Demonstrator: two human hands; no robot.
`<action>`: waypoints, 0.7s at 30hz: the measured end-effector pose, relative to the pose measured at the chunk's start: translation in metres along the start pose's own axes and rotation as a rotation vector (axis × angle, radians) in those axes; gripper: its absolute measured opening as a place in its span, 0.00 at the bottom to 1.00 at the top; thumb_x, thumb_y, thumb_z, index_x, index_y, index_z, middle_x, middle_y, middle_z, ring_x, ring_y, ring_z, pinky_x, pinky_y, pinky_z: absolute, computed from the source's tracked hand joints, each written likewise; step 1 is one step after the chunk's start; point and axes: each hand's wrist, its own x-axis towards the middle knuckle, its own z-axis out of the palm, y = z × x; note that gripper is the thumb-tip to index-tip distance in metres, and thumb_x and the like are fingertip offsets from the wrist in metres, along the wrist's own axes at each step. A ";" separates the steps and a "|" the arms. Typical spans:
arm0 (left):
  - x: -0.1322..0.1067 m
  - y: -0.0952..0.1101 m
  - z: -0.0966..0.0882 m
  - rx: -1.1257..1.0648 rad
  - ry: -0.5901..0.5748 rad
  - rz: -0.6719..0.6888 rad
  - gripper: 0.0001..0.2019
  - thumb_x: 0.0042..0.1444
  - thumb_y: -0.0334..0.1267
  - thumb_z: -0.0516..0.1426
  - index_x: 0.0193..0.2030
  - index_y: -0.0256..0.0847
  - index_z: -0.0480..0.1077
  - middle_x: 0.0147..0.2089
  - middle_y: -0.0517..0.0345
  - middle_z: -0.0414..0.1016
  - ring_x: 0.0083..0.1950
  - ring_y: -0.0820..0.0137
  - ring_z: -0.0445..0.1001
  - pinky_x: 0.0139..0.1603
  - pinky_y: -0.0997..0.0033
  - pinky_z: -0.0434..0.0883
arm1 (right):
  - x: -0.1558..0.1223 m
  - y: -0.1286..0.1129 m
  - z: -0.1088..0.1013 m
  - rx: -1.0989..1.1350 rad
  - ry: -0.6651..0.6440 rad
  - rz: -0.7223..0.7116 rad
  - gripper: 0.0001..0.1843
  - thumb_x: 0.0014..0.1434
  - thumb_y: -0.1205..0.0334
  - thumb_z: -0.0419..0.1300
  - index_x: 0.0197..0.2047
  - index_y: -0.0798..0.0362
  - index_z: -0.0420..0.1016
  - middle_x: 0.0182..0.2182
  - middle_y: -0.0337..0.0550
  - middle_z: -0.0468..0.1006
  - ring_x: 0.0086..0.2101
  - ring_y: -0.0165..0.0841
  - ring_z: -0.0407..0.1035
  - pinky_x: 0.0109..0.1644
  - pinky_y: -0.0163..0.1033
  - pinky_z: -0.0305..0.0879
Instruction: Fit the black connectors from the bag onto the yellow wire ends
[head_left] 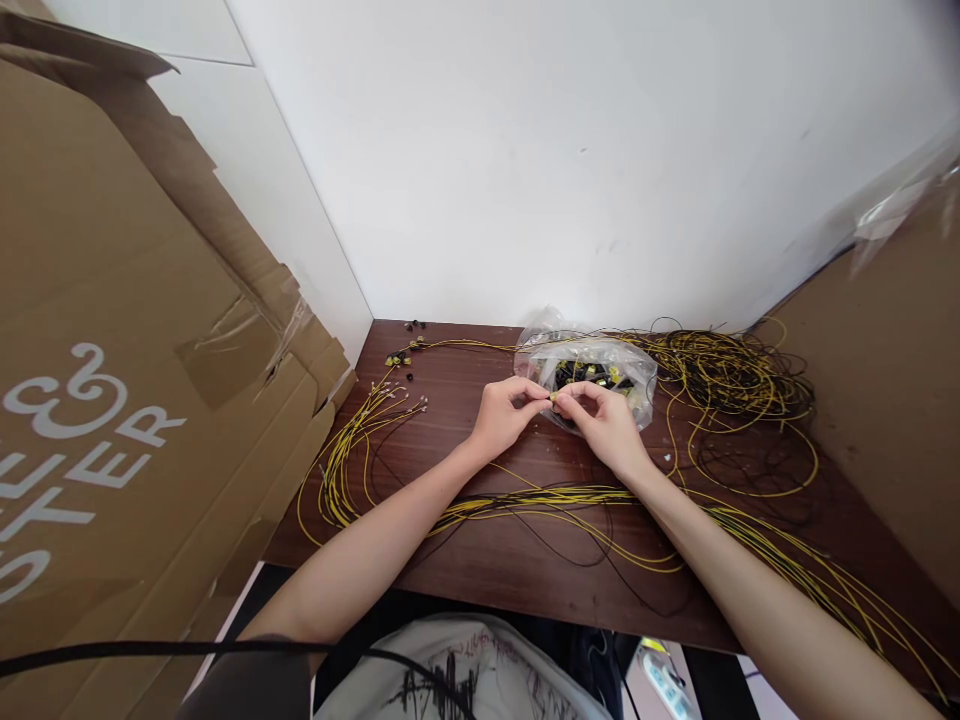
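Note:
My left hand point(504, 412) and my right hand point(606, 425) meet over the middle of the brown table point(450, 395). Between their fingertips is a small yellow piece point(553, 397), pinched from both sides. Fingers cover most of it, so its exact kind is hidden. Right behind the hands lies a clear plastic bag point(544, 345) with many small black and yellow parts point(589, 374) in it. A long bundle of yellow and black wires point(555, 497) runs under my forearms, its left ends curling up and carrying small pale tips.
A tangled heap of yellow and black wire point(731, 375) lies at the right. Several loose black and yellow parts point(403, 357) sit at the back left. Cardboard point(150, 300) stands along the left, more cardboard point(892, 400) along the right. A white wall point(555, 180) closes the back.

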 end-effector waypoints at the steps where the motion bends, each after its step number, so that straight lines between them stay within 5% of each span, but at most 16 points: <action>1: 0.000 0.000 0.000 0.005 0.001 0.001 0.03 0.46 0.32 0.62 0.28 0.34 0.74 0.31 0.51 0.77 0.33 0.69 0.75 0.38 0.69 0.72 | 0.000 0.000 0.000 -0.003 -0.001 0.000 0.15 0.54 0.51 0.58 0.33 0.56 0.73 0.30 0.45 0.77 0.31 0.34 0.69 0.38 0.39 0.64; 21: -0.002 0.003 0.001 0.123 0.033 0.034 0.02 0.46 0.31 0.62 0.26 0.34 0.74 0.29 0.52 0.77 0.31 0.69 0.74 0.36 0.70 0.70 | -0.001 0.002 0.003 -0.012 0.014 -0.020 0.14 0.54 0.52 0.59 0.32 0.56 0.73 0.31 0.47 0.78 0.32 0.36 0.71 0.41 0.42 0.66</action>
